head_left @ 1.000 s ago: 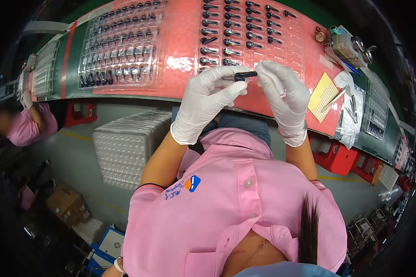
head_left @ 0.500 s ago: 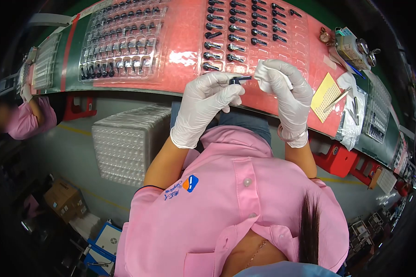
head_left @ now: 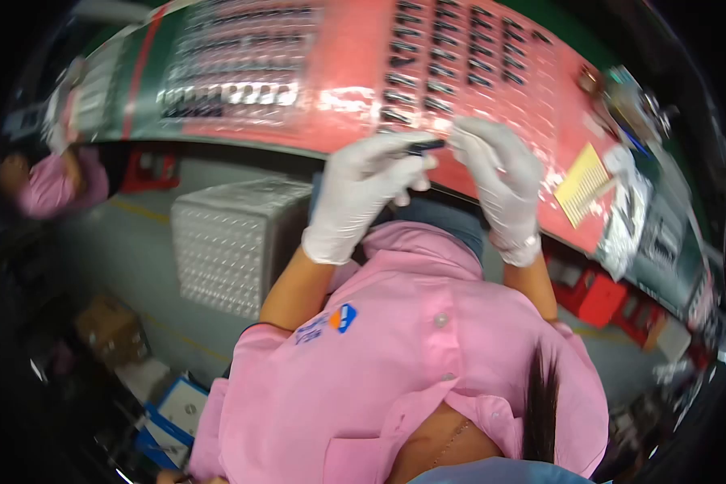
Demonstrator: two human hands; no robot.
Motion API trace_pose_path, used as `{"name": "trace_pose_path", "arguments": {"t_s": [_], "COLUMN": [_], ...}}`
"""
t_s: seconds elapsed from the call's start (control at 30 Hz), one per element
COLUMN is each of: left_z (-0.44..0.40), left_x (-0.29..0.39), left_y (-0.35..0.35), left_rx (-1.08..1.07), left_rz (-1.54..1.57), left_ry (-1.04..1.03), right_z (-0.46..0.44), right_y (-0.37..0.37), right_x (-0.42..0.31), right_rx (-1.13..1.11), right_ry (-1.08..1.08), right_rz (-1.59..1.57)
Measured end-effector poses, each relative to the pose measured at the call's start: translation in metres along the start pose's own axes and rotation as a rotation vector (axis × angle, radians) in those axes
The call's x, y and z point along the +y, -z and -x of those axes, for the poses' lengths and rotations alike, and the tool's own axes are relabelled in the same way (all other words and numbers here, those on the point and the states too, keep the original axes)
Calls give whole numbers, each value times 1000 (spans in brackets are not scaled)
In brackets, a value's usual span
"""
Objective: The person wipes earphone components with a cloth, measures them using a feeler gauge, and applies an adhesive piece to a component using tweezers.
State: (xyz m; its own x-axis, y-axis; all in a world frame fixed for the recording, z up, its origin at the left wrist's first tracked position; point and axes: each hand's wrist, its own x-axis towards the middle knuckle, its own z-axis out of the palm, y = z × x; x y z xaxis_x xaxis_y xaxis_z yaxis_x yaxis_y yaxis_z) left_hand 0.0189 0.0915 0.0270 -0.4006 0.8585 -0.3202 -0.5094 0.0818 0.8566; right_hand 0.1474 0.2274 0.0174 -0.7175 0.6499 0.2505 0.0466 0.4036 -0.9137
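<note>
My left hand (head_left: pixel 353 194), in a white glove, pinches a small black earbud-like part (head_left: pixel 425 148) with a stem. The stem points right, toward my other hand. My right hand (head_left: pixel 508 181), also gloved, is closed on a white cloth (head_left: pixel 465 143), just right of the part and apart from it. Motion blur softens the cloth's outline against the glove. Behind my hands, a clear tray (head_left: pixel 532 109) holds rows of similar black parts.
Another filled clear tray (head_left: pixel 242 68) lies left on the red mat (head_left: pixel 348 73). A yellow sheet (head_left: pixel 579 189), a plastic bag (head_left: pixel 625 218) and containers (head_left: pixel 625 101) are at right. Stacked clear trays (head_left: pixel 218 250) stand below the table. A co-worker (head_left: pixel 60 181) sits far left.
The whole view has shifted slightly right and blurred. My right hand is turned a little and the cloth looks less spread out. My left hand still holds the part.
</note>
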Motion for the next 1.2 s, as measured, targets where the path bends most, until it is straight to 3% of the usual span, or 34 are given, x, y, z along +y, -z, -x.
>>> {"name": "trace_pose_path", "arguments": {"t_s": [0.03,0.07,0.17,0.2,0.37,0.53,0.77,0.93,1.0,1.07,1.13,1.2], "left_z": [2,2,-1,-1,-10,-11,-17,-14,-10,-13,-10,-11], "left_x": [4,0,-6,-6,-18,-28,-34,-22,-18,-23,-15,-13], "left_y": [2,6,11,13,25,31,31,27,25,24,22,17], "left_rx": [58,50,84,79,143,188,163,132,111,101,67,64], "left_rz": [-68,-232,-553,-532,-632,-499,-473,-392,-327,-214,-13,56], "left_ry": [3,-164,-578,-573,-680,-612,-657,-558,-487,-485,-267,-267], "right_z": [0,5,8,5,-1,-10,-3,-6,-5,-2,-6,-8], "right_y": [-2,-2,-7,-6,-12,0,-9,-10,-18,-24,-19,-13], "right_x": [-8,-17,-15,-15,3,29,13,17,5,-4,-8,-13], "right_rx": [33,38,-126,-205,-143,-226,-52,-90,-142,-123,-158,-173], "right_ry": [-107,-217,-34,74,75,-28,-133,-106,-38,-154,87,68], "right_rz": [-134,-281,68,286,226,187,-15,17,174,16,236,271]}}
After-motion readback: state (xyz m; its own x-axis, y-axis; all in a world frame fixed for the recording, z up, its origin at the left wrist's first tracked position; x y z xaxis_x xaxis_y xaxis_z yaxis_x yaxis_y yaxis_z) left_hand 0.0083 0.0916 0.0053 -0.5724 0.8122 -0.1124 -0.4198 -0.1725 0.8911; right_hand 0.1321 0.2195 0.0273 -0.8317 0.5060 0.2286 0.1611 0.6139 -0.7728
